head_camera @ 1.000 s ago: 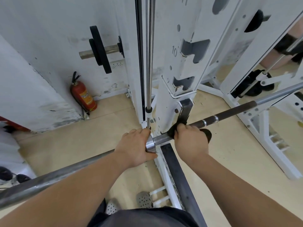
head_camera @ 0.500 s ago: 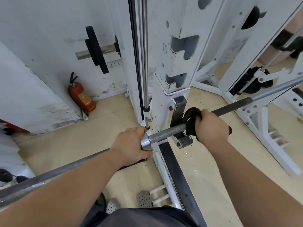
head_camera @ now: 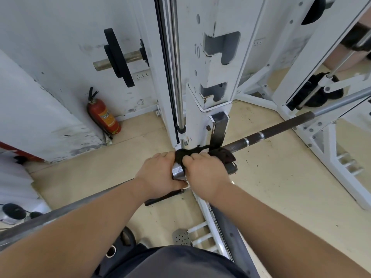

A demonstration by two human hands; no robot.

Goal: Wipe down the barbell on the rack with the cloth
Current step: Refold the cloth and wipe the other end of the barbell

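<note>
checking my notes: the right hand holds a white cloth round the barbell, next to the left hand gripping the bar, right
Not quite: the cloth is black, not white. The head view shows the right hand holding it round the barbell, next to the left hand gripping the bar.

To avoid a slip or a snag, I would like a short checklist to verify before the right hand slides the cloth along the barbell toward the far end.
1. Left hand grips the barbell by its collar to steady it: ok.
2. Right hand holds the cloth wrapped over the bar: ok.
3. Bar seated in the black hook: cannot tell, since hands and cloth hide the contact.
4. Shaft beyond the hook bare for the wipe: ok.
5. Cloth's loose tail away from the hook: cannot tell, but it appears to reach it.
</note>
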